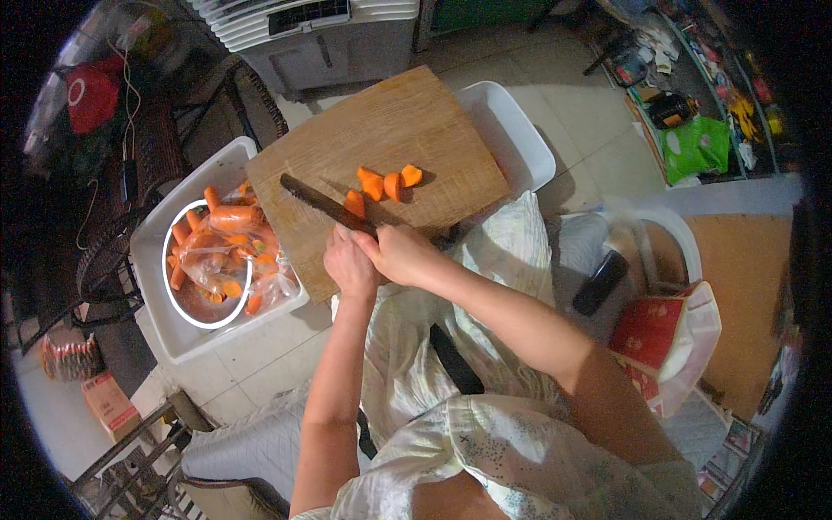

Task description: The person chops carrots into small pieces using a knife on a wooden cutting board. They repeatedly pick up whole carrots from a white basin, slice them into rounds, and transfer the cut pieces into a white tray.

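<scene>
My right hand (402,252) grips the handle of a knife (318,201), whose dark blade points up and left over a wooden board (416,117). Close beside it is my left hand (351,263), low at the board's near edge, its fingertips partly behind the blade. Whether those fingers pinch anything is hidden. Just past the blade lies a cut carrot piece (354,203). Several more orange carrot chunks (392,186) sit in a loose group on the middle of the board.
Left of the board, a white plastic tub (153,305) holds a white-rimmed bowl (207,325), carrots (234,218) and a clear plastic bag (201,253). Another white tub (520,136) shows under the board's right side. An air cooler (325,52) stands beyond. A dark phone-like object (601,283) lies at right.
</scene>
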